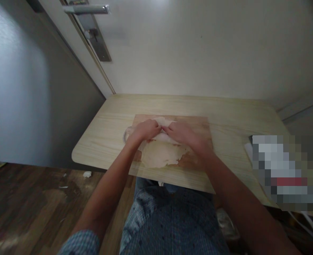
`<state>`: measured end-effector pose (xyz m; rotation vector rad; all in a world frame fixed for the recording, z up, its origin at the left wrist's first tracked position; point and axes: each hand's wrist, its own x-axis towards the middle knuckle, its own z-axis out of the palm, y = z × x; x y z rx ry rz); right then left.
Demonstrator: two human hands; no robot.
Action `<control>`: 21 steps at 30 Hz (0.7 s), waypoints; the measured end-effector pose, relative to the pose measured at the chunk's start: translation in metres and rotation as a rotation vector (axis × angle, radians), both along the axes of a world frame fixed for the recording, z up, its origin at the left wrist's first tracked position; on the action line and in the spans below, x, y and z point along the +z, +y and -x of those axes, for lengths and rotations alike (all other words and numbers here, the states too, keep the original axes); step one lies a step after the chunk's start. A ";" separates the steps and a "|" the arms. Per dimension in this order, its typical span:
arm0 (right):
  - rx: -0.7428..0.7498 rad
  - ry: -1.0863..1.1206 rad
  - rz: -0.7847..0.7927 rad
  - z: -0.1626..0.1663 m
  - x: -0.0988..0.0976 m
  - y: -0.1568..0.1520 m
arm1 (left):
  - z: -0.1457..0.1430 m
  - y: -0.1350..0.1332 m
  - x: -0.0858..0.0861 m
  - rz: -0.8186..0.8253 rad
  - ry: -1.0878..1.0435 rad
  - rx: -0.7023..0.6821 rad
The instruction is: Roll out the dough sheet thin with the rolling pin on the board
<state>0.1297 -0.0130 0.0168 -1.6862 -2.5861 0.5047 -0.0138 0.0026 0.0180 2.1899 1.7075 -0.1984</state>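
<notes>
A thin, uneven sheet of pale dough [160,154] lies on a brown wooden board [200,122]. Across it, a pale, roller-like cylinder [169,137] shows partly below my hands; its exact kind is unclear. My left hand [149,129] is closed over the left part of this cylinder. Fingers curled, my right hand [179,131] presses on the right part, and the thumbs nearly meet in the middle. More dough shows beyond the knuckles. At the board's left edge a shiny curved rim [124,135] sticks out past my left hand.
The board rests on a light wood-grain table [233,120] with rounded corners, against a white door [188,53] with a metal handle [87,9]. A blurred-out object [284,173] lies at the table's right end. White scraps [87,174] litter the wooden floor at left.
</notes>
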 end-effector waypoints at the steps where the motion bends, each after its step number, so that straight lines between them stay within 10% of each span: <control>1: 0.004 0.017 0.013 0.000 -0.001 0.003 | 0.000 0.003 -0.001 0.038 -0.024 -0.006; 13: -0.027 -0.005 0.021 -0.001 -0.001 0.004 | 0.000 0.003 -0.001 0.059 -0.067 0.014; 21: -0.025 -0.070 -0.098 0.000 0.002 -0.016 | -0.001 -0.016 -0.005 -0.244 0.037 -0.015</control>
